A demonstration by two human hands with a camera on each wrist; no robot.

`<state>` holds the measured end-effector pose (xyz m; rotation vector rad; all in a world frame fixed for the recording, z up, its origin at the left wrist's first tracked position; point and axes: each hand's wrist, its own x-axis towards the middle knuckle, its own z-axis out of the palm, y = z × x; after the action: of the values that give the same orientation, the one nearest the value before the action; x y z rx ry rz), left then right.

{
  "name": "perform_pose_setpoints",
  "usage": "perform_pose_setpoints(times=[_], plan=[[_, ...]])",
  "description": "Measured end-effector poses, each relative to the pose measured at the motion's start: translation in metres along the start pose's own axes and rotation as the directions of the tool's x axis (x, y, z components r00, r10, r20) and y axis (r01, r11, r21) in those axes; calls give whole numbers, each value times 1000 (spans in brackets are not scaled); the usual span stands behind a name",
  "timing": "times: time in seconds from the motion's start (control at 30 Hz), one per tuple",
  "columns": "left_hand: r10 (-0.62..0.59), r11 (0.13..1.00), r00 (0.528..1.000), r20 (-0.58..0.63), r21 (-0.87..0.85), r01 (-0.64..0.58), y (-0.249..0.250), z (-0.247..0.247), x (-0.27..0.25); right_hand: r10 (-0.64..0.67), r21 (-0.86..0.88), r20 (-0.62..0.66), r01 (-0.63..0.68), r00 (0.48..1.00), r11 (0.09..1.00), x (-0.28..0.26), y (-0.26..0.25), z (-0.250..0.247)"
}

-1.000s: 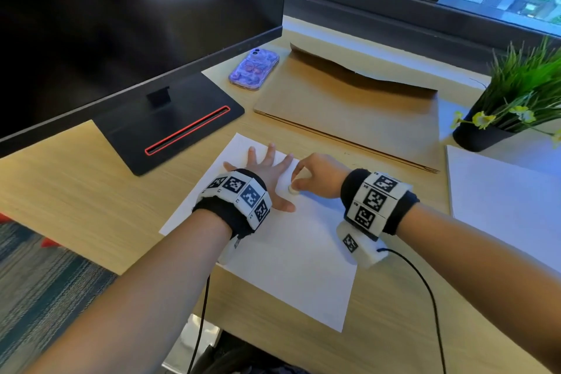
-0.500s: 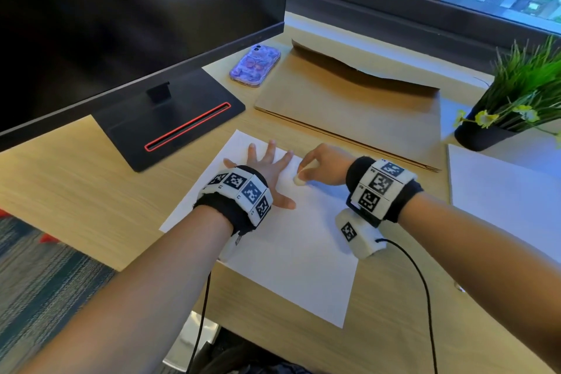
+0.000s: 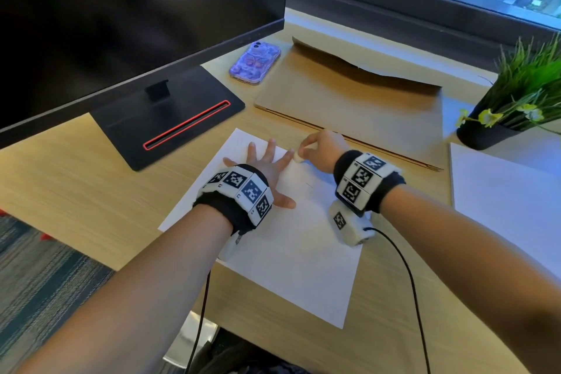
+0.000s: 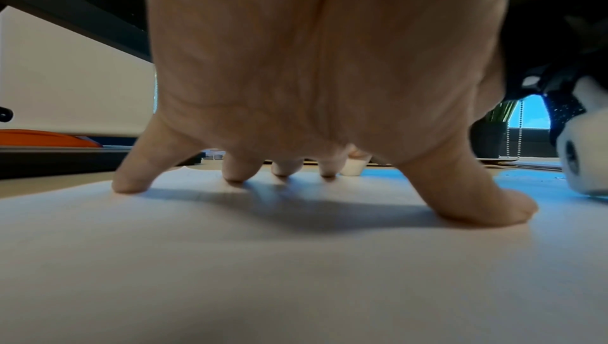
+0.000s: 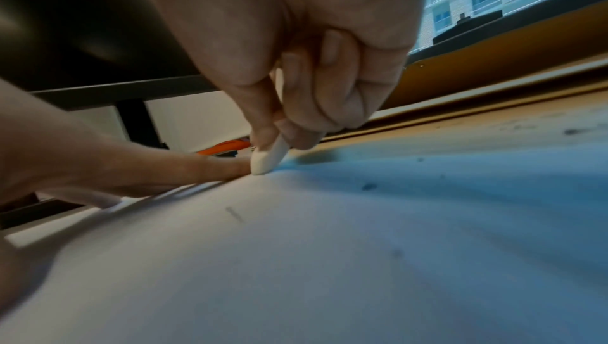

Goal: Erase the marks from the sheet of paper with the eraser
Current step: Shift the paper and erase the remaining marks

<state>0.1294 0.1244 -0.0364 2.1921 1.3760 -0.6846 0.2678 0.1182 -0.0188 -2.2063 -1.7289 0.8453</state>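
Note:
A white sheet of paper [image 3: 291, 255] lies on the wooden desk in front of me. My left hand [image 3: 264, 167] presses flat on its upper part, fingers spread and straight [image 4: 237, 175]. My right hand [image 3: 318, 150] pinches a small white eraser [image 3: 298, 157] between thumb and fingers, its tip touching the paper beside my left index fingertip near the far edge. The right wrist view shows the eraser [image 5: 268, 158] tilted on the sheet, with a short faint pencil mark [image 5: 234, 214] nearer the camera and dark crumbs [image 5: 368, 186] to the right.
A monitor on a black stand [image 3: 170, 118] rises at the left. A purple phone [image 3: 254, 63] and a brown envelope [image 3: 358, 100] lie behind the sheet. A potted plant [image 3: 516, 100] and another white sheet [image 3: 504, 200] are on the right.
My right hand has slid the eraser away from me up the sheet, from beside my left thumb to my left index fingertip. The left hand has stayed pressed in place.

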Motion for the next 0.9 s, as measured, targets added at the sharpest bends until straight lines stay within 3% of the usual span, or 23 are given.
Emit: perform_pose_setpoints(times=[0.1,0.2,0.27,0.43,0.63,0.8,0.9], plan=[[0,1000,1000,4,0,0,0,0,-2,4,1,-21,-4,1000,1000,-3,-1,2],[-5,1000,1000,17,-13,5,0,-1,-2,-26,-148,143,47,989,988,-13,4,0],[-9,1000,1000,21,-7,9,0,-1,-1,-23,-157,182,52,983,986,-12,5,-2],[-12,1000,1000,14,-1,12,1,-1,-1,11,28,-22,-10,1000,1000,1,2,-2],[-10,1000,999,32,-8,11,0,-3,-2,-15,-160,199,48,980,986,-19,17,0],[-8,1000,1000,22,9,8,2,-3,-3,27,30,12,-27,1000,999,-2,5,-2],[-12,1000,1000,19,17,11,1,-3,-3,30,56,-17,-29,999,998,-5,5,3]])
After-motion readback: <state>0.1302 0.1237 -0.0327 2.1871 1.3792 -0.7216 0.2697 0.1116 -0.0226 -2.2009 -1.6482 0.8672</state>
